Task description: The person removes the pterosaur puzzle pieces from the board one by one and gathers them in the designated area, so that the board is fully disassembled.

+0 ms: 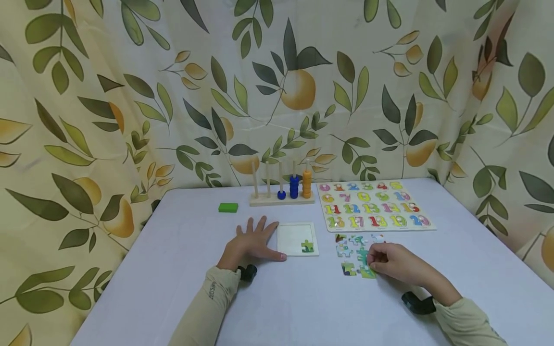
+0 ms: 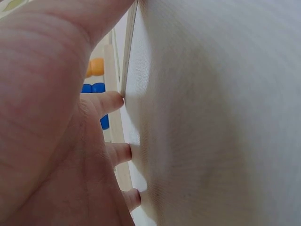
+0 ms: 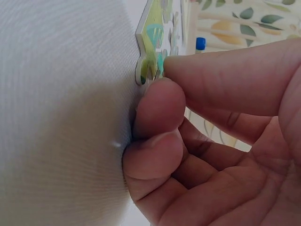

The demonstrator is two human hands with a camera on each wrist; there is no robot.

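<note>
My left hand (image 1: 253,242) is spread on the table around the left side of a white square puzzle frame (image 1: 287,240), index fingertip at its upper left corner and thumb at its lower left. In the left wrist view, one fingertip touches the frame's edge (image 2: 128,52). One green jigsaw piece (image 1: 307,246) lies in the frame's lower right corner. My right hand (image 1: 396,262) has its fingers curled, thumb and index fingertip pinching at a teal jigsaw piece (image 3: 160,61), mostly hidden by them. Several loose jigsaw pieces (image 1: 345,251) lie beside it, including a green one (image 1: 348,268).
Behind the frame stands a wooden peg rack (image 1: 281,202) with blue and orange beads. A number board (image 1: 374,206) lies at the back right, behind the loose pieces. Toward the back left is a green block (image 1: 228,207). A leaf-patterned curtain (image 1: 277,96) hangs behind the table.
</note>
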